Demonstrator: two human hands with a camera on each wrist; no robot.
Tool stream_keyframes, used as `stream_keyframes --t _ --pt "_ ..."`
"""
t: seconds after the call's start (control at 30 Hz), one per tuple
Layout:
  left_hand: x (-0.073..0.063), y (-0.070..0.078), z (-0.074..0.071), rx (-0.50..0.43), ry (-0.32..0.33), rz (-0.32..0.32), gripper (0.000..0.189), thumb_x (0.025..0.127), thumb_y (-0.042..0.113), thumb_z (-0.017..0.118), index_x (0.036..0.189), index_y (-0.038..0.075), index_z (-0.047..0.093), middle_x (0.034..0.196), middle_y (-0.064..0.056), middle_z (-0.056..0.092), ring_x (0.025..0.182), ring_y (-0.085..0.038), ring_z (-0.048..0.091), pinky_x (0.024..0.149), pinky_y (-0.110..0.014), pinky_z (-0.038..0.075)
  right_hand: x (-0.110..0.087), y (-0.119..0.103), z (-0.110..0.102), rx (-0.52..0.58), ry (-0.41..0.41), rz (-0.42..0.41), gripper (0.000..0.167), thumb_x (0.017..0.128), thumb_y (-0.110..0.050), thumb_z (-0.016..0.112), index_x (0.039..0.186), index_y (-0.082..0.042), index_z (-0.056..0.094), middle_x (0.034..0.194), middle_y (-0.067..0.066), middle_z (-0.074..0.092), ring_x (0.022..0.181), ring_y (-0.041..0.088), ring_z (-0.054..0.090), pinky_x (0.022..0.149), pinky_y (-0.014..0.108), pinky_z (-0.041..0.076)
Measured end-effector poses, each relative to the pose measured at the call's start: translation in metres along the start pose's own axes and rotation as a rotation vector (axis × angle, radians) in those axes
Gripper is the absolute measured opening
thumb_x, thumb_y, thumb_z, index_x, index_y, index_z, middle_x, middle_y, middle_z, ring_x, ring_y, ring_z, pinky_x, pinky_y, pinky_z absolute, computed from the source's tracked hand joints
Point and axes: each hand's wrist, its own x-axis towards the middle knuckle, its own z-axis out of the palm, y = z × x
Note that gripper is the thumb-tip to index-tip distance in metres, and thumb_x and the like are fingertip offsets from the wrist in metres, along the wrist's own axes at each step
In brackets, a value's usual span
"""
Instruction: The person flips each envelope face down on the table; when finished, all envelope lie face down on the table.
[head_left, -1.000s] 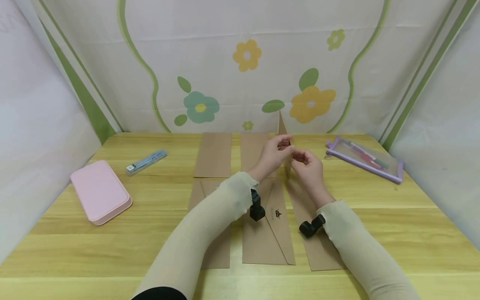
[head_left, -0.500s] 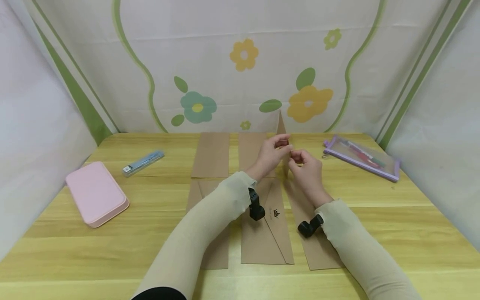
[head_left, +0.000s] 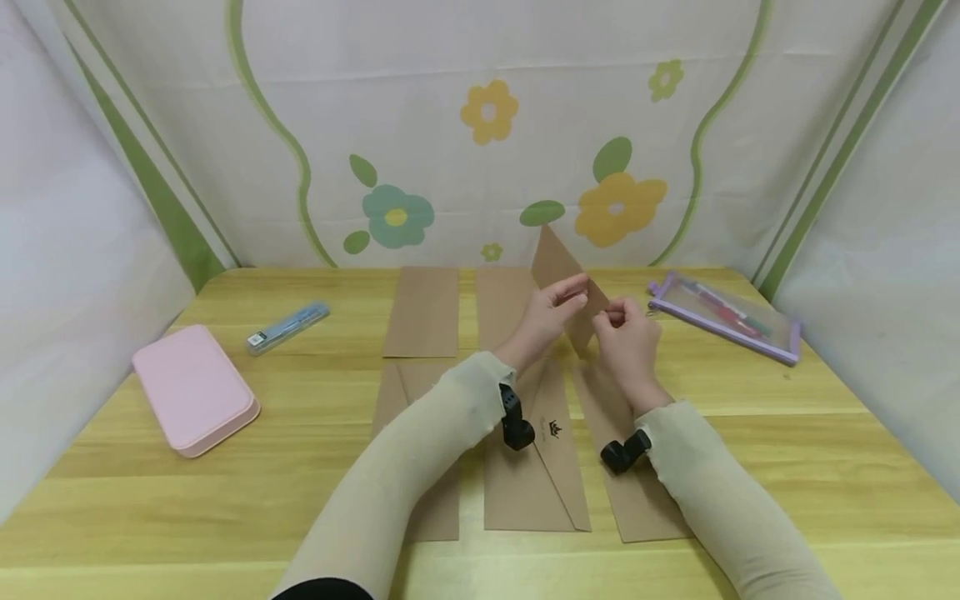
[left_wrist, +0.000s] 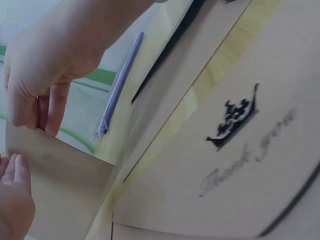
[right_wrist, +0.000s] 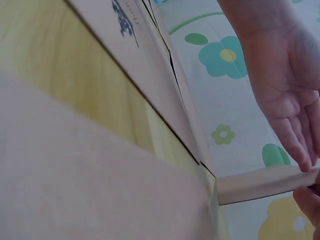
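Note:
In the head view, a plain brown kraft card (head_left: 558, 258) stands tilted above the back of the table. My right hand (head_left: 632, 342) pinches its edge between thumb and curled fingers. My left hand (head_left: 543, 312) lies against the card with its fingers extended; in the right wrist view these left fingers (right_wrist: 295, 145) reach down to its edge. Below the hands lies a kraft envelope (head_left: 525, 492), its flap printed with a crown and "Thank you". Another envelope (head_left: 438, 508) lies left of it, partly under my left sleeve. A brown paper rectangle (head_left: 603, 421) lies beneath my right wrist.
Two plain brown cards, one left (head_left: 422, 312) and one centre (head_left: 502, 300), lie along the back edge. Further left are a pink case (head_left: 195, 387) and a slim clear-blue box (head_left: 288, 327). A purple-edged zip pouch (head_left: 727, 317) with pens lies at right. A flowered cloth rises behind.
My right hand has shifted right with the card's edge. The card, seen nearly edge-on before, has swung to show its broad face. My left hand's fingers have straightened.

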Motion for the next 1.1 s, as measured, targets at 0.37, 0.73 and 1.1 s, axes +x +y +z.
stream_keyframes --t 0.37,0.73,1.1 --pt "-0.01 -0.013 -0.003 -0.047 0.285 -0.06 0.035 0.089 -0.001 0.056 0.123 0.0 0.057 0.122 -0.015 0.059 0.111 -0.023 0.056 0.09 -0.025 0.048 0.003 0.002 -0.01 0.248 0.079 0.136 0.005 0.077 0.0 0.054 0.077 -0.005 0.056 0.065 0.001 0.059 0.051 -0.006 0.054 0.049 0.011 0.047" --pt "-0.011 -0.021 -0.006 -0.146 0.441 -0.092 0.033 0.086 0.001 0.059 0.118 0.005 0.061 0.115 -0.007 0.062 0.102 -0.017 0.057 0.087 -0.023 0.048 0.013 -0.005 -0.015 0.675 0.078 0.477 0.016 0.079 0.01 0.049 0.075 -0.006 0.045 0.061 0.0 0.053 0.056 0.007 0.06 0.059 0.019 0.054" --pt "-0.011 -0.025 -0.002 -0.281 0.445 -0.126 0.042 0.082 -0.006 0.061 0.123 0.003 0.057 0.094 -0.002 0.057 0.087 -0.008 0.054 0.086 -0.032 0.051 0.011 0.036 0.003 0.92 0.093 0.5 0.016 0.076 0.011 0.052 0.077 -0.004 0.047 0.065 0.004 0.056 0.059 0.013 0.063 0.059 0.024 0.056"
